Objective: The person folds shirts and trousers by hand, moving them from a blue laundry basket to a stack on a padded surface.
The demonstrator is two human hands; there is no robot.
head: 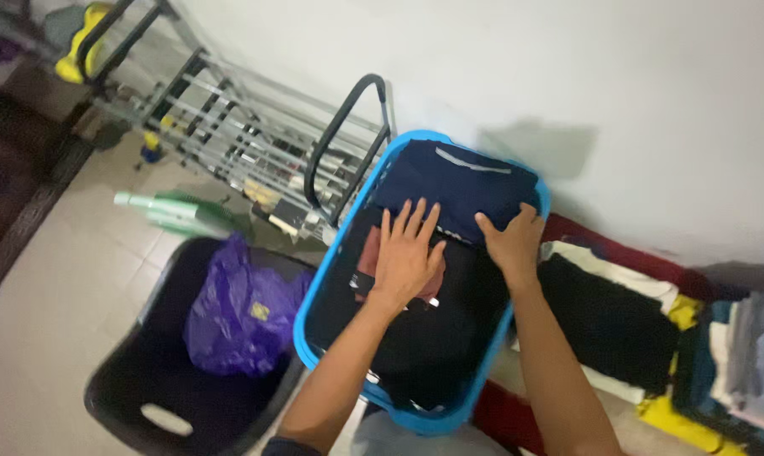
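The folded navy garment [454, 187] lies at the far end of the blue plastic laundry basket [331, 279], toward twelve o'clock from both hands, its near edge right at the fingertips. The left hand [406, 257] lies flat with fingers spread wide, palm down on the dark clothes in the basket, its tips just reaching the navy cloth and gripping nothing. The right hand [510, 239], at three o'clock from the left, bends its fingers over the garment's near right corner, pressing or pinching the edge; I cannot tell which. The garment is a soft, matte, neatly squared fold with a thin pale stripe across its upper face. A reddish piece [370, 253] shows under the left palm among black fabric. At nine o'clock stands a black plastic tub [137, 393] holding a crinkled purple plastic bag [240, 311]. At three o'clock, folded clothes [618, 317] lie stacked in black, white and yellow. A metal drying rack [230, 127] lies at eleven o'clock.
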